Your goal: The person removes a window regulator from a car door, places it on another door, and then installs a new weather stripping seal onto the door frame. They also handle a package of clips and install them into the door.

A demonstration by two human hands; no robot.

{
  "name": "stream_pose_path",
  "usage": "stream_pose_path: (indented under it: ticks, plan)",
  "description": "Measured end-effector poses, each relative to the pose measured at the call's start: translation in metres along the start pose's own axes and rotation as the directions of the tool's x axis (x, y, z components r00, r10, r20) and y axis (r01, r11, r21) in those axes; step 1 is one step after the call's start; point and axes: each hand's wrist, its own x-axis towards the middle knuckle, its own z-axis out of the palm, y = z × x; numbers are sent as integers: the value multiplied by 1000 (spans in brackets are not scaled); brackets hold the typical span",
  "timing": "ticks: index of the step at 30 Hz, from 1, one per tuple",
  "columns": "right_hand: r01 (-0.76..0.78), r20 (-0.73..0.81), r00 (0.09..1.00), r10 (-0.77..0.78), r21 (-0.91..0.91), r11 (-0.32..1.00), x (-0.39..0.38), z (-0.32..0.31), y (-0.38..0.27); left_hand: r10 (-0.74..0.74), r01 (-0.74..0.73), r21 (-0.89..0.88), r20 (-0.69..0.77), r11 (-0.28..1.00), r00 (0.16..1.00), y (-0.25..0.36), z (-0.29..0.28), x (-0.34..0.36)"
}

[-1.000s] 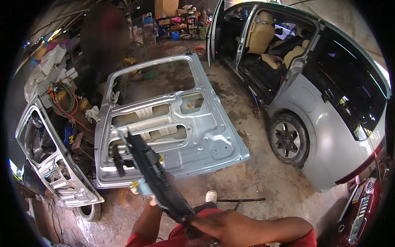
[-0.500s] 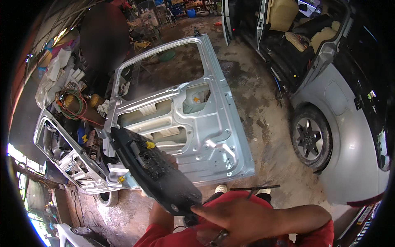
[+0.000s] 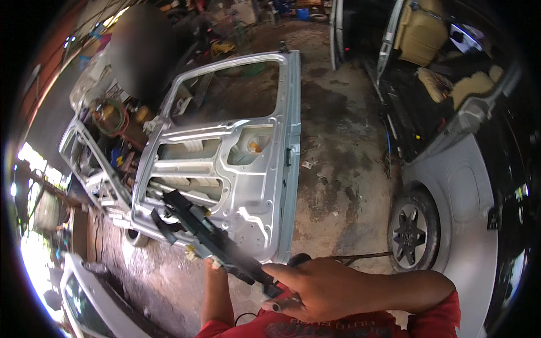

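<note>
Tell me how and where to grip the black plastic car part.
I'd grip the black plastic car part at its near end, from the right, supporting its middle from below: it is long, slanted, and pieces jut from its far end.

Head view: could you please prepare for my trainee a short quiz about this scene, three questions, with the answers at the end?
1. Fill in the colour: the long part in front of the person is ____.
2. Which is nearer to that part's lower end in the picture? A) left hand B) right hand
3. True or false: the large silver door is to the left of the car wheel.

Key: 1. black; 2. B; 3. true.
</note>
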Motion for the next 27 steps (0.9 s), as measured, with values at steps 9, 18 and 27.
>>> stream_pose_path:
  ticks: [9, 18, 27]
  plan:
    - [58, 176, 981, -77, 111, 992, 68, -43, 74, 189, -26, 349, -442, 937, 877, -1, 33, -15]
    - [-227, 304, 944, 124, 333, 915, 206, -129, 180, 198, 277, 554, -648, 785, 736, 61, 19, 125]
    - [-591, 240, 807, 540, 303, 748, 328, -182, 295, 14, 575, 485, -772, 659, 635, 102, -53, 287]
